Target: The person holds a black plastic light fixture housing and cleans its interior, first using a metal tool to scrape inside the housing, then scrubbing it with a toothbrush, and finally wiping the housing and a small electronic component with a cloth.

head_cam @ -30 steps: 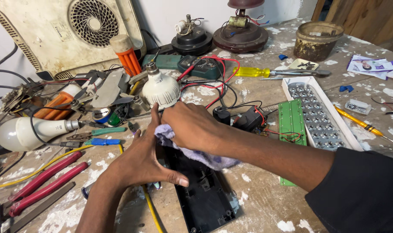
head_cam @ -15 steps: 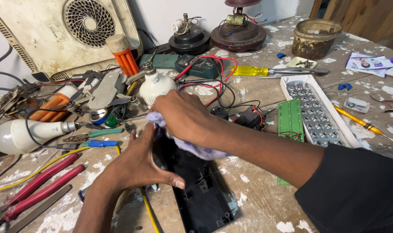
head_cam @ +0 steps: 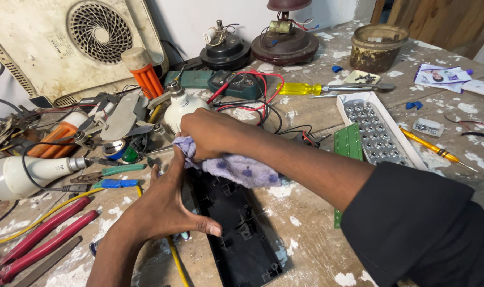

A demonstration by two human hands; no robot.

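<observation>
— How many things are under your hands right now?

— Two. One long black plastic housing [head_cam: 236, 234], lying open-side-up on the paint-spattered bench [head_cam: 316, 223], and one lilac spotted cloth [head_cam: 236, 169]. My right hand [head_cam: 210, 133] is closed round that cloth, pressing it onto the far end of the housing. My left hand [head_cam: 165, 204] is spread wide — fingers straight, thumb out — braced against the housing's left edge and gripping nothing.

— And around them?

— Two white bulbs: one bulb [head_cam: 181, 109] just beyond my right knuckles, one larger bulb [head_cam: 24, 172] lying on its side at the left. One pair of red-handled pliers [head_cam: 40, 239] near my left forearm. Two yellow-handled screwdrivers, one screwdriver [head_cam: 306, 88] behind the red and black leads, one thinner screwdriver [head_cam: 436, 150] at the right. One white LED panel [head_cam: 377, 133] with one green circuit board [head_cam: 348, 143] beside it.

— Anything further back?

— One multimeter [head_cam: 236, 82], two round dark lamp bases [head_cam: 226, 50], one dirty pot [head_cam: 379, 47], one cream fan casing [head_cam: 88, 45] leaning on the wall.
</observation>
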